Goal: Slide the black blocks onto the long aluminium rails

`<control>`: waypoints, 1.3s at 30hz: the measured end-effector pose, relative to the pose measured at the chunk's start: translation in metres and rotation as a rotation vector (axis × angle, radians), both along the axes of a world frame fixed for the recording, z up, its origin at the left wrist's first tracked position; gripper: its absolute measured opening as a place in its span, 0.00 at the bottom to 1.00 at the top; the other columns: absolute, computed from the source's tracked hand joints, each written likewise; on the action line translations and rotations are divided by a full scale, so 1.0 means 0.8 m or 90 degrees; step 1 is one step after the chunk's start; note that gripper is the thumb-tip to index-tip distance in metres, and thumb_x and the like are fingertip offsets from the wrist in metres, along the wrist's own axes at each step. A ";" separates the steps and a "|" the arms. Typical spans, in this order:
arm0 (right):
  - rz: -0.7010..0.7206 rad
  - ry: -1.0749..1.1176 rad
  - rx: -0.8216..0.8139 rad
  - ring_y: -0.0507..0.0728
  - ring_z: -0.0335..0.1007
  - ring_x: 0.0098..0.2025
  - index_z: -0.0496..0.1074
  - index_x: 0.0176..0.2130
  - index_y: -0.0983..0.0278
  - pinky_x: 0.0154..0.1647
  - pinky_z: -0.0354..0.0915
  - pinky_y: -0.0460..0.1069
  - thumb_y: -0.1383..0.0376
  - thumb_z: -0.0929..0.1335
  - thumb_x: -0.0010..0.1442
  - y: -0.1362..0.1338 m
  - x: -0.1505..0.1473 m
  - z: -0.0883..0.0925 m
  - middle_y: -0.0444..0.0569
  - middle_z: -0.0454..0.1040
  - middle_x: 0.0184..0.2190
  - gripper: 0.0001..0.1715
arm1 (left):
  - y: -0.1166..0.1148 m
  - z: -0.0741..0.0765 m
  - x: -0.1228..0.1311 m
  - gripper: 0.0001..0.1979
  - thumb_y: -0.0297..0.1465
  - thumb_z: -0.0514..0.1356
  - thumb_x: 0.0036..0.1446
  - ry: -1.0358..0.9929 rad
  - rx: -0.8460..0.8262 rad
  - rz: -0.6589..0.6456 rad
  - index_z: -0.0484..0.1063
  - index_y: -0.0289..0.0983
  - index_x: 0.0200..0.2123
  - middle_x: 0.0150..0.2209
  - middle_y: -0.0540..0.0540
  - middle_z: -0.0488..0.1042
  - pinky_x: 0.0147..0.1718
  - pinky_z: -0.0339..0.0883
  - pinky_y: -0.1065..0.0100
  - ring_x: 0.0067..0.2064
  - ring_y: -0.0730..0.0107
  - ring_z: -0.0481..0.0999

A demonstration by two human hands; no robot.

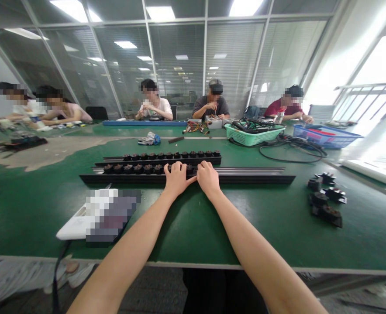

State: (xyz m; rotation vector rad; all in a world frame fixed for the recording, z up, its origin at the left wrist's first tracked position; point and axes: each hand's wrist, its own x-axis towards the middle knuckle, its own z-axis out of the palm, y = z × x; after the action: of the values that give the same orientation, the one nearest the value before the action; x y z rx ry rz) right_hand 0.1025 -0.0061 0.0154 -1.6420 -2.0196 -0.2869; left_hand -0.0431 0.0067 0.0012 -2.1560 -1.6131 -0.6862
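Note:
A long black rail with a silvery inner channel lies across the green table in front of me. Several small black round-topped components sit in a row along its left half. My left hand bends over the rail near the end of that row, its fingers gripping across the top and its thumb stretched to the right. Just beside it, my right hand is closed at the rail with the fingers curled; what they pinch is hidden. Behind lies a shorter black rail carrying a similar row of components.
Several loose black components lie at the right. A white device and a dark pixelated item are at left front. Farther back are a green basket, a blue basket, cables and a crumpled glove-like cloth. Several people sit opposite.

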 end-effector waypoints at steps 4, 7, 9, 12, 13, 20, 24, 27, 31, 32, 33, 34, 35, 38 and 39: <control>-0.002 -0.006 0.004 0.61 0.65 0.53 0.75 0.46 0.65 0.45 0.69 0.50 0.72 0.59 0.69 -0.001 0.001 0.000 0.58 0.73 0.49 0.17 | 0.000 0.001 0.000 0.25 0.49 0.55 0.65 -0.001 -0.007 -0.002 0.72 0.37 0.54 0.55 0.33 0.71 0.66 0.44 0.39 0.58 0.47 0.69; -0.001 -0.017 0.022 0.61 0.65 0.52 0.76 0.46 0.66 0.51 0.68 0.52 0.71 0.59 0.69 -0.001 0.001 -0.001 0.58 0.74 0.48 0.17 | -0.001 0.001 -0.001 0.25 0.49 0.55 0.65 -0.002 -0.011 -0.001 0.72 0.37 0.54 0.55 0.33 0.71 0.66 0.44 0.40 0.58 0.47 0.68; -0.003 -0.023 0.032 0.62 0.65 0.52 0.76 0.46 0.67 0.55 0.66 0.53 0.71 0.59 0.69 -0.001 0.001 -0.001 0.59 0.74 0.47 0.17 | -0.001 0.001 -0.001 0.25 0.49 0.55 0.65 -0.003 -0.010 -0.002 0.72 0.37 0.54 0.55 0.33 0.70 0.66 0.44 0.40 0.58 0.47 0.68; -0.014 -0.024 0.025 0.62 0.65 0.52 0.76 0.47 0.68 0.54 0.67 0.53 0.72 0.59 0.68 0.000 0.000 -0.002 0.60 0.73 0.48 0.17 | 0.000 0.001 -0.001 0.25 0.49 0.54 0.65 -0.002 -0.007 -0.005 0.72 0.37 0.54 0.55 0.33 0.71 0.66 0.44 0.40 0.58 0.47 0.68; -0.018 -0.022 0.020 0.62 0.65 0.52 0.76 0.47 0.68 0.52 0.68 0.52 0.72 0.59 0.68 0.000 -0.001 -0.002 0.60 0.73 0.48 0.17 | 0.000 0.000 -0.001 0.25 0.49 0.54 0.66 -0.001 -0.007 -0.005 0.72 0.37 0.54 0.55 0.33 0.71 0.66 0.44 0.39 0.58 0.47 0.68; -0.026 -0.020 0.026 0.61 0.65 0.52 0.76 0.47 0.68 0.52 0.69 0.51 0.73 0.60 0.68 0.004 -0.005 -0.005 0.59 0.73 0.49 0.16 | 0.001 0.000 -0.001 0.26 0.49 0.54 0.66 -0.002 -0.003 -0.007 0.72 0.35 0.54 0.55 0.32 0.71 0.66 0.44 0.39 0.58 0.46 0.68; -0.027 -0.010 0.023 0.61 0.65 0.52 0.76 0.46 0.67 0.50 0.69 0.51 0.73 0.60 0.68 0.004 -0.005 -0.005 0.59 0.73 0.49 0.16 | 0.000 0.001 0.000 0.24 0.49 0.55 0.65 -0.004 -0.003 -0.006 0.72 0.37 0.54 0.56 0.32 0.71 0.66 0.44 0.39 0.59 0.46 0.68; -0.030 -0.006 0.012 0.61 0.64 0.53 0.75 0.46 0.67 0.47 0.70 0.50 0.73 0.60 0.69 0.004 -0.006 -0.005 0.59 0.72 0.49 0.17 | -0.001 0.002 0.001 0.24 0.48 0.55 0.65 -0.001 -0.006 -0.003 0.72 0.37 0.53 0.55 0.33 0.71 0.66 0.45 0.39 0.58 0.46 0.69; -0.028 0.002 0.000 0.60 0.64 0.54 0.75 0.46 0.67 0.46 0.70 0.49 0.73 0.59 0.69 0.003 -0.006 -0.003 0.59 0.72 0.49 0.17 | 0.000 0.001 0.000 0.24 0.48 0.55 0.65 0.001 -0.003 -0.003 0.72 0.37 0.53 0.55 0.33 0.71 0.66 0.45 0.39 0.58 0.46 0.69; -0.026 0.005 -0.001 0.60 0.64 0.53 0.75 0.46 0.67 0.46 0.70 0.49 0.73 0.59 0.69 0.003 -0.005 -0.003 0.59 0.72 0.49 0.17 | 0.000 0.001 0.000 0.24 0.48 0.55 0.65 0.000 -0.001 -0.004 0.72 0.36 0.53 0.55 0.33 0.71 0.66 0.45 0.39 0.58 0.46 0.69; -0.025 0.008 -0.002 0.60 0.64 0.53 0.75 0.46 0.67 0.45 0.70 0.49 0.73 0.59 0.69 0.003 -0.005 -0.002 0.58 0.72 0.49 0.17 | 0.000 0.000 0.000 0.24 0.48 0.55 0.65 -0.002 -0.001 -0.005 0.72 0.36 0.54 0.55 0.33 0.71 0.66 0.45 0.39 0.58 0.46 0.69; -0.025 0.011 -0.002 0.60 0.64 0.53 0.76 0.45 0.67 0.45 0.70 0.49 0.73 0.59 0.69 0.003 -0.005 -0.002 0.58 0.72 0.49 0.17 | 0.001 0.000 0.000 0.24 0.48 0.55 0.65 -0.003 -0.001 -0.006 0.72 0.37 0.54 0.55 0.33 0.71 0.66 0.45 0.39 0.58 0.46 0.69; -0.024 0.013 -0.002 0.60 0.64 0.53 0.76 0.45 0.67 0.44 0.70 0.49 0.73 0.59 0.69 0.003 -0.004 -0.002 0.57 0.72 0.49 0.17 | 0.001 0.000 0.000 0.24 0.48 0.55 0.65 -0.003 -0.001 -0.007 0.72 0.37 0.54 0.55 0.33 0.71 0.66 0.45 0.39 0.58 0.46 0.69; -0.026 0.020 0.001 0.59 0.65 0.53 0.76 0.43 0.66 0.42 0.70 0.48 0.73 0.59 0.69 0.004 -0.004 -0.001 0.56 0.73 0.49 0.17 | 0.000 0.001 0.000 0.24 0.48 0.55 0.65 -0.005 -0.004 -0.006 0.72 0.37 0.54 0.55 0.33 0.71 0.66 0.45 0.39 0.58 0.46 0.69; -0.027 0.021 0.001 0.59 0.65 0.53 0.76 0.43 0.66 0.42 0.70 0.48 0.73 0.59 0.69 0.004 -0.004 -0.001 0.56 0.73 0.49 0.17 | -0.001 0.001 0.000 0.24 0.48 0.55 0.65 -0.006 -0.005 -0.007 0.72 0.37 0.54 0.55 0.33 0.71 0.66 0.44 0.39 0.58 0.46 0.69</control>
State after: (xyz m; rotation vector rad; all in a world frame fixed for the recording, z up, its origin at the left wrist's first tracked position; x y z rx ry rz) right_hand 0.0994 -0.0032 0.0146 -1.6795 -1.9612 -0.2748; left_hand -0.0430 0.0063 0.0023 -2.1717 -1.6135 -0.6946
